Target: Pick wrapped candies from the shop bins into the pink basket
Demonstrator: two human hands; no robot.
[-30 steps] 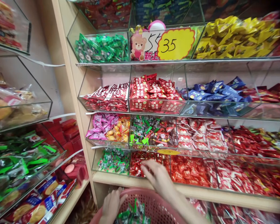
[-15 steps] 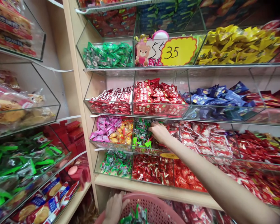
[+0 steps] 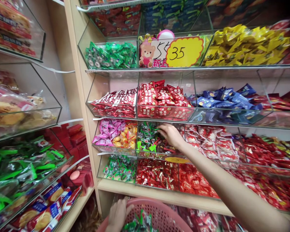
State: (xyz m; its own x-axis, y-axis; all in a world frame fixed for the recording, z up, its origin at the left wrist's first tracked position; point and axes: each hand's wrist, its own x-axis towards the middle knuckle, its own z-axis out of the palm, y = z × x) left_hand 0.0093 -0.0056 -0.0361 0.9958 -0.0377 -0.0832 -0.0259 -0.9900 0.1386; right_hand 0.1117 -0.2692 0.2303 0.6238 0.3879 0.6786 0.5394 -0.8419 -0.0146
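Note:
My right hand (image 3: 171,135) reaches into a clear bin on the third shelf down. Its fingertips are pinched together at a green-wrapped candy, of which only a small bit shows. Below and left of the fingers lie more green-wrapped candies (image 3: 146,130), with dark-wrapped ones under the palm. My left hand (image 3: 118,213) is closed over the left rim of a pink plastic basket (image 3: 163,214) at the bottom of the view. Inside the basket are several green-wrapped candies (image 3: 142,220). The basket's lower part is cut off by the frame.
Bins beside my right hand hold purple candies (image 3: 107,132), orange-yellow candies (image 3: 127,135) and red-and-white packets (image 3: 207,138). Clear bin fronts and a wooden shelf edge (image 3: 159,195) stand between basket and bin. A price sign (image 3: 183,51) hangs above. Another rack of snacks (image 3: 26,161) is at left.
My right hand has shifted slightly to the right within the bin, uncovering more green and dark candies. My left hand stays on the basket rim.

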